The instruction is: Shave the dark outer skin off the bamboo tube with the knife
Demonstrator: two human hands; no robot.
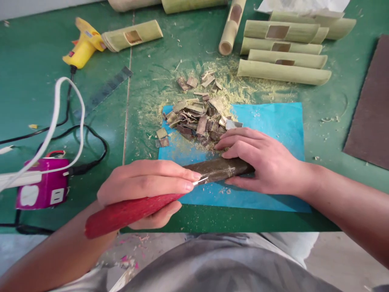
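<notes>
My left hand [146,182] is closed around a carving knife [130,211] with a thick red handle. Its thin bright blade tip rests on a dark brown bamboo piece [209,168], near some pale scratch lines. My right hand [258,162] grips the right end of that bamboo piece, thumb on the near side and fingers over the far side. The piece lies across a blue sheet [267,117]. Just beyond it sits a heap of cut bamboo chips [200,117], with pale sawdust around them.
Several split bamboo pieces [284,71], some with square openings, lie at the back right. A yellow glue gun [83,44] touches a bamboo tube [148,30] at the back left. A purple power socket [42,184] with cables stands left. A brown board [370,105] lies right.
</notes>
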